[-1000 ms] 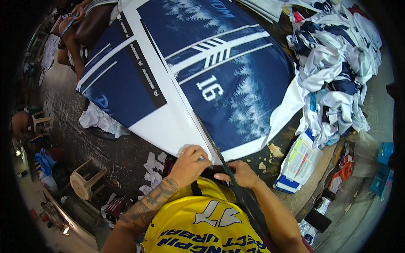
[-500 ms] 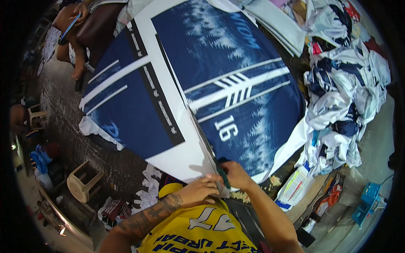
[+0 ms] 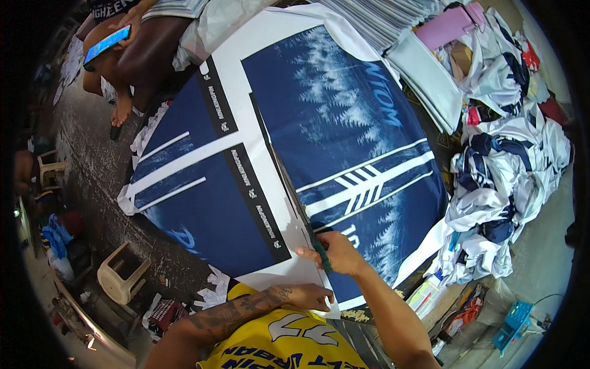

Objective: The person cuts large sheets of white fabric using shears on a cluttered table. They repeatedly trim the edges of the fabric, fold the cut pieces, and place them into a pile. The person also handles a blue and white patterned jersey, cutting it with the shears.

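At the near edge of the navy-and-white printed sheet (image 3: 326, 147), left hand (image 3: 313, 297) has fingertips at the white border; pinching or pressing, can't tell. Just beyond, right hand (image 3: 339, 255) grips green-handled scissors (image 3: 321, 251), pointing away along the white strip between panels. Beige plastic stool (image 3: 110, 280) stands left, scuffed dark floor (image 3: 86, 150) between it and the smooth, curved-edge sheet. Crumpled fabric heap (image 3: 516, 184) crowds the right edge. Farther: folded pale fabric stack (image 3: 424, 80) upper right; seated person with lit phone (image 3: 107, 46) upper left.
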`<state>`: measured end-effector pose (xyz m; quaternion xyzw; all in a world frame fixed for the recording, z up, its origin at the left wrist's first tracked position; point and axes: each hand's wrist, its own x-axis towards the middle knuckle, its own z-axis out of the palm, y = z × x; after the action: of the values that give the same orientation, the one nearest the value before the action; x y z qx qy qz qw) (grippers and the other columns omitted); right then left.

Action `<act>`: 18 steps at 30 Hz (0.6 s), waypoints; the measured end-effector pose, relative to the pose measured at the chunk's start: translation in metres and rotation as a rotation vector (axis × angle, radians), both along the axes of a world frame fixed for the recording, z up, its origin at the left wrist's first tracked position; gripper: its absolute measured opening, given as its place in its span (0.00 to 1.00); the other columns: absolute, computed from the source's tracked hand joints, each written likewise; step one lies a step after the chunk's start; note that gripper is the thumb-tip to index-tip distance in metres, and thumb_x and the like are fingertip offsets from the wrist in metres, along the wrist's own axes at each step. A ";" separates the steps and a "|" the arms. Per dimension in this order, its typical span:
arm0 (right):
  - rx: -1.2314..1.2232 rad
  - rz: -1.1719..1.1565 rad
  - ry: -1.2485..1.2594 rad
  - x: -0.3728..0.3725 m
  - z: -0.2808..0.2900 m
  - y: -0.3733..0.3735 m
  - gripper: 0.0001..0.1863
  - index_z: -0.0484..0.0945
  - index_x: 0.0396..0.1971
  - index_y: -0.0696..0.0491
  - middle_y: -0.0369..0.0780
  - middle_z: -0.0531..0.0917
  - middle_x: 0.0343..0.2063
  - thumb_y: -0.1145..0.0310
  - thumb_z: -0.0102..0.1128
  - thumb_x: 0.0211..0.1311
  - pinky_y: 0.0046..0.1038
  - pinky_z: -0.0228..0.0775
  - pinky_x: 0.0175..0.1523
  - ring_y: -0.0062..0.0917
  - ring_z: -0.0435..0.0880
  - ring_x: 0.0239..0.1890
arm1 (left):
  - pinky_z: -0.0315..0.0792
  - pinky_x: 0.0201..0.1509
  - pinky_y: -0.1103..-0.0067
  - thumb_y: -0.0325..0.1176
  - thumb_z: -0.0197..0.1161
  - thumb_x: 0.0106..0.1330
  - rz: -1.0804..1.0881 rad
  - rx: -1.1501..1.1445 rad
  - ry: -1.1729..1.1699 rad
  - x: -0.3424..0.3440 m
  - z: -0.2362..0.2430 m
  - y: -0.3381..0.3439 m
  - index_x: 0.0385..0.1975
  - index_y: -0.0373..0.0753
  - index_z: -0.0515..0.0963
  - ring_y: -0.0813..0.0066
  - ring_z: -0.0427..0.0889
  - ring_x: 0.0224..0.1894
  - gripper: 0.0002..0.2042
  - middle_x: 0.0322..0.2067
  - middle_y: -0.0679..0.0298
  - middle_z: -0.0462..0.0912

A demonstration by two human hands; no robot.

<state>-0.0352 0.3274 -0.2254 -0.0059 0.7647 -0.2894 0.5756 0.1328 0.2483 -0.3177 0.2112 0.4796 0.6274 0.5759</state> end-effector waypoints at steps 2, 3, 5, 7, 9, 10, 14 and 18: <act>0.042 -0.009 -0.004 -0.016 0.001 -0.017 0.44 0.88 0.32 0.60 0.44 0.84 0.23 0.24 0.72 0.56 0.36 0.76 0.40 0.34 0.86 0.31 | 0.77 0.60 0.66 0.52 0.63 0.78 -0.049 0.107 -0.089 -0.006 -0.012 0.006 0.63 0.36 0.75 0.56 0.87 0.55 0.27 0.50 0.52 0.89; 0.040 -0.013 -0.035 -0.022 0.003 -0.025 0.43 0.88 0.32 0.60 0.43 0.84 0.22 0.25 0.73 0.55 0.36 0.76 0.39 0.33 0.86 0.31 | 0.77 0.60 0.65 0.55 0.63 0.77 -0.090 0.098 -0.038 -0.008 -0.017 0.010 0.64 0.36 0.75 0.56 0.87 0.56 0.29 0.51 0.51 0.89; 0.027 -0.005 0.020 -0.038 0.004 -0.041 0.44 0.89 0.33 0.61 0.47 0.86 0.25 0.25 0.72 0.56 0.39 0.77 0.42 0.38 0.88 0.33 | 0.76 0.61 0.64 0.61 0.62 0.76 -0.157 0.113 0.071 -0.013 -0.027 0.016 0.65 0.36 0.74 0.54 0.86 0.57 0.33 0.52 0.50 0.88; 0.117 0.042 -0.069 -0.051 0.007 -0.053 0.44 0.89 0.32 0.61 0.49 0.87 0.27 0.25 0.70 0.58 0.40 0.78 0.43 0.41 0.89 0.35 | 0.74 0.62 0.64 0.63 0.64 0.72 -0.233 0.125 -0.154 -0.013 -0.036 0.021 0.66 0.38 0.75 0.55 0.83 0.59 0.36 0.56 0.51 0.85; 0.031 -0.006 -0.020 -0.062 0.009 -0.066 0.45 0.89 0.33 0.63 0.50 0.88 0.28 0.25 0.71 0.58 0.40 0.79 0.46 0.39 0.89 0.36 | 0.75 0.44 0.75 0.62 0.59 0.78 -0.228 0.220 -0.138 -0.009 -0.047 0.028 0.63 0.40 0.76 0.74 0.80 0.38 0.31 0.51 0.67 0.90; 0.040 -0.015 0.001 -0.073 0.005 -0.074 0.45 0.89 0.33 0.63 0.51 0.88 0.28 0.24 0.71 0.57 0.40 0.79 0.48 0.39 0.90 0.38 | 0.74 0.43 0.75 0.62 0.58 0.78 -0.272 0.213 -0.162 -0.006 -0.054 0.033 0.63 0.40 0.76 0.74 0.79 0.36 0.31 0.50 0.67 0.90; 0.073 0.019 -0.063 -0.102 -0.002 -0.103 0.46 0.89 0.32 0.63 0.50 0.87 0.25 0.24 0.72 0.55 0.40 0.80 0.46 0.39 0.91 0.37 | 0.72 0.33 0.73 0.61 0.59 0.78 -0.301 0.225 -0.240 0.006 -0.070 0.054 0.63 0.39 0.76 0.75 0.73 0.25 0.30 0.48 0.66 0.92; -0.075 -0.073 0.081 -0.128 -0.011 -0.132 0.51 0.88 0.29 0.63 0.48 0.87 0.24 0.17 0.65 0.53 0.39 0.80 0.43 0.36 0.91 0.35 | 0.75 0.32 0.73 0.56 0.61 0.78 -0.327 0.113 -0.027 -0.038 -0.022 -0.001 0.54 0.37 0.83 0.74 0.84 0.29 0.25 0.45 0.65 0.92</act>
<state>-0.1636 0.1950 -0.2364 -0.0113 0.7756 -0.3384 0.5327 0.0950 0.2476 -0.3395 0.3099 0.3949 0.5542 0.6640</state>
